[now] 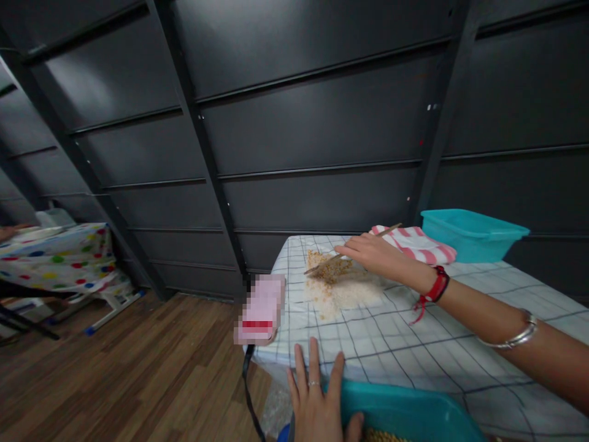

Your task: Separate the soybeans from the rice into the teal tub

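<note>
My right hand [365,250] is closed round a thin wooden stick [317,269], which lies slantwise across a pile of yellow grains [334,270]. Pale, rice-like grains [350,296] spread beside and under the yellow ones on the checked cloth. At the near edge of the table, my left hand [317,399] has its fingers stretched out and apart. It rests at the left rim of a teal basin [400,399], the thumb on the inner side. More yellow grains [384,436] show at the bottom of that basin, partly cut off by the frame.
A second teal basin [473,236] stands at the table's far right, beside a folded pink-and-white striped cloth [421,244]. A pixelated pink object [262,307] lies at the left edge, with a black strap [248,387] hanging down. Another table [59,258] stands far left.
</note>
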